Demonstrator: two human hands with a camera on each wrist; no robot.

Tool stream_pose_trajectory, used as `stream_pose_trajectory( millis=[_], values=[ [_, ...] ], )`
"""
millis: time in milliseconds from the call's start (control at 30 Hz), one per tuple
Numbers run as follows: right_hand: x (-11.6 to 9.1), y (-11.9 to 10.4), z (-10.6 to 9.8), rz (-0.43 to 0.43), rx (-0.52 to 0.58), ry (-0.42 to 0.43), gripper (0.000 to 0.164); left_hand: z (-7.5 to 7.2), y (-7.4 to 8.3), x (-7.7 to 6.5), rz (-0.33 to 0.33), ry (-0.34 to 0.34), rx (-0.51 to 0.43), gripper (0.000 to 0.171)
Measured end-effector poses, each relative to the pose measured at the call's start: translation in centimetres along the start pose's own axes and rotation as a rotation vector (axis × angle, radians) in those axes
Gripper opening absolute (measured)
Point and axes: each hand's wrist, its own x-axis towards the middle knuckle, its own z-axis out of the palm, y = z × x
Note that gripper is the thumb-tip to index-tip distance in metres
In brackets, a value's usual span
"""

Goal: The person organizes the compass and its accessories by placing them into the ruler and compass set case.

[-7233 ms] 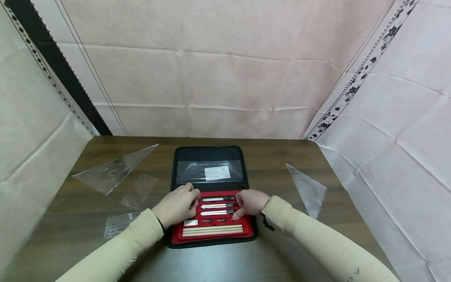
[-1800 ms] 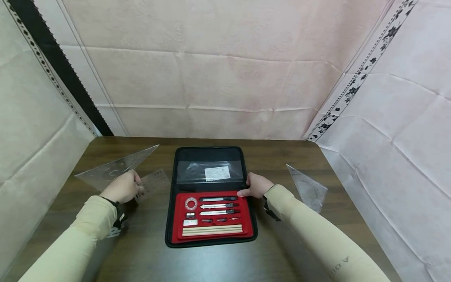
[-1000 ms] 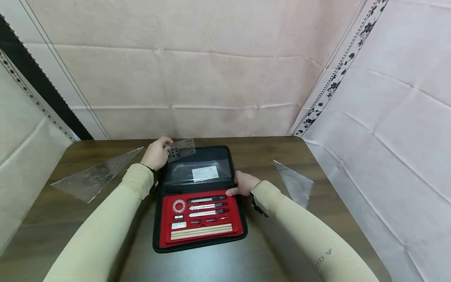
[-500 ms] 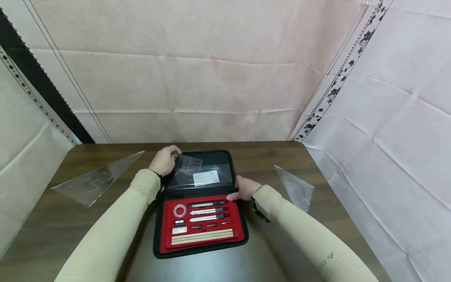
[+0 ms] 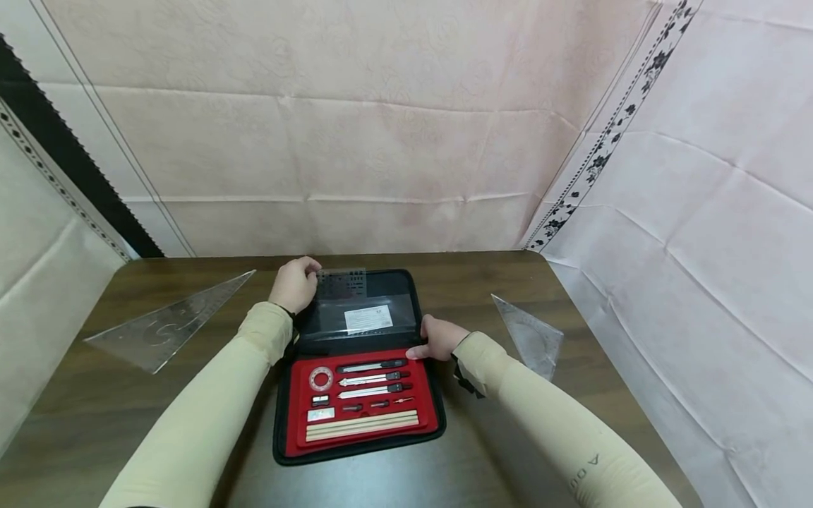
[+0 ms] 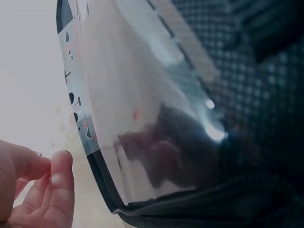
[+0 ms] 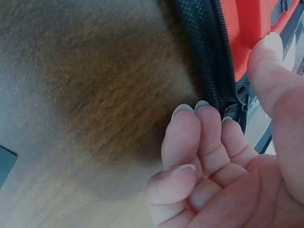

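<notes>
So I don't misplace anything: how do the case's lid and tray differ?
The lid is black with a clear pocket; the tray is red. The lid shows a white label; the tray holds pale sticks. The left hand is beside the lid; the right hand has its thumb on the tray. Both belong to one case.

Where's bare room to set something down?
Bare table lies on the near side of the case and beyond the right hand, between the case lid and the right triangle. Crowded: the lid's far left corner, with the left hand and stencil.
</notes>
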Motion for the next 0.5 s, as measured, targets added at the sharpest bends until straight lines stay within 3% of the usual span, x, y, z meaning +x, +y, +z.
stream_pose_trajectory(
  millis=[267, 500],
  values=[
    [-0.04, 0.06, 0.03, 0.001, -0.004, 0.001, 0.057, 0.14, -0.25, 0.16, 0.001, 0.009, -0.006, 0.022],
    [0.21, 0.26, 0.08, -0.008, -0.003, -0.001, 0.057, 0.58, -0.37, -0.04, -0.003, -0.096, 0.023, 0.024]
  ],
)
